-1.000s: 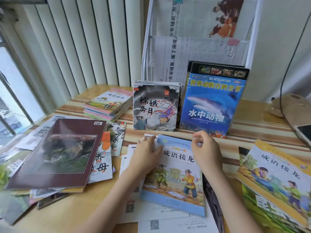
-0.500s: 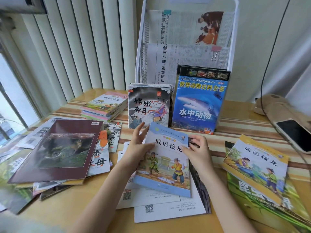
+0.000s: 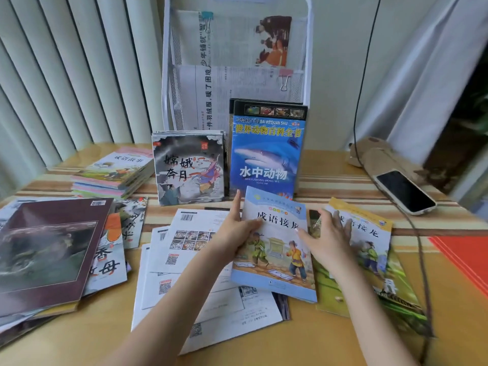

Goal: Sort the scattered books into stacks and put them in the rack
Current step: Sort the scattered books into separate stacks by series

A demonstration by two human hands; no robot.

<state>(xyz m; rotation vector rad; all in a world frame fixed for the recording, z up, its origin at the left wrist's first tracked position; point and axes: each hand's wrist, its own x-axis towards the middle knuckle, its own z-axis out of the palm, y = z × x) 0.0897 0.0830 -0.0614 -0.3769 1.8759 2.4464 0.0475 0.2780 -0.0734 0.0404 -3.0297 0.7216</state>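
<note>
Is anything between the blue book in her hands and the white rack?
Yes. The upright shark-cover book and the upright grey ink-painting book stand before the white wire rack, directly beyond the light-blue storybook.

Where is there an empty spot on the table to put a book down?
Bare wood shows along the near edge of the wooden table, between the dark maroon book and the white back-cover sheets. Another patch lies far right, between the shark-cover book and the black phone. The middle and left are crowded.
</note>
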